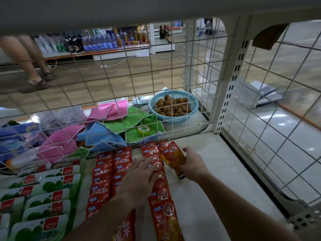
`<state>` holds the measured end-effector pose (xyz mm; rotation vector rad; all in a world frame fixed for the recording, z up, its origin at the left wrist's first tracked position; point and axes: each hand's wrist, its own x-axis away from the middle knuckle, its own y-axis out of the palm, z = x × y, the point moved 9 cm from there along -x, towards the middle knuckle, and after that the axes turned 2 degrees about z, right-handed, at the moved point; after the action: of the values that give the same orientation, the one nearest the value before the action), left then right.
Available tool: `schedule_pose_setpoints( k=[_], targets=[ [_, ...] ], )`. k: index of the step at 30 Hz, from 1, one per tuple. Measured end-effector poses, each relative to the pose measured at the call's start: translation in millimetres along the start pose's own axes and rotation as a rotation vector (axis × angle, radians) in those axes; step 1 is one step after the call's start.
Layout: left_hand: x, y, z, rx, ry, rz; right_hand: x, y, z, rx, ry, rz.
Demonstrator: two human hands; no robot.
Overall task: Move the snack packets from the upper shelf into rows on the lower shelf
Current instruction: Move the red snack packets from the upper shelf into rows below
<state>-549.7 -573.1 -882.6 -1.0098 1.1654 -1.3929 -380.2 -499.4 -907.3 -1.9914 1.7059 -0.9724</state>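
Nearest to us, we are laying our left hand (139, 178) flat on the red packet row (161, 197), fingers straight and spread, gripping nothing. Its glossy foil sachets are overlapping like scales along the lower shelf (225, 171). Just to the right, we are curling our right hand (192, 164) round the orange-red packets (172, 156), whose far ends are lying beside the head of that row. A black end is sticking out under the palm, showing the letters "KON". Left of the row, two more columns of red sachets (111, 178) are carrying white Chinese characters, and beside them green-and-white pouches (43, 197) are lying in rows. The smooth, pale shelf surface is showing to the right of our hand, giving us room as far as the slotted upright (232, 94). A white wire grid (151, 75) is closing the back edge. Behind it, fluffy pink, green and blue cloths (121, 119) are lying heaped beside a tape roll (143, 130) and a round blue basket (153, 110) of walnuts (173, 106). Far off, bottles (104, 40) are standing blurred on a store shelf.
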Motion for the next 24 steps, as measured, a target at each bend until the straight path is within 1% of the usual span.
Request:
schedule_pose_setpoints(
  k=[3,8,12,15,20,24],
  targets=[
    [7.4,-3.5,-7.7,0.003,0.02,0.008,-4.6,7.9,-0.2,0.106,0.007,0.007],
    [11.1,-10.7,-15.2,0.028,-0.009,-0.002,-17.5,18.1,16.9,0.087,0.06,-0.019],
    [12.5,-11.7,-11.8,0.02,0.004,-0.019,-20.4,21.9,22.8,0.052,0.074,0.008],
    [11.1,-10.0,-10.8,0.001,0.004,-0.022,-16.3,24.9,20.3,0.003,0.054,0.009],
    [12.8,-4.1,-9.2,0.009,0.026,-0.011,-11.4,12.1,4.0,-0.188,0.002,0.095],
    [18.7,-2.5,-15.2,0.03,0.032,-0.006,-16.1,16.4,-7.8,-0.231,-0.031,0.112]
  ],
)
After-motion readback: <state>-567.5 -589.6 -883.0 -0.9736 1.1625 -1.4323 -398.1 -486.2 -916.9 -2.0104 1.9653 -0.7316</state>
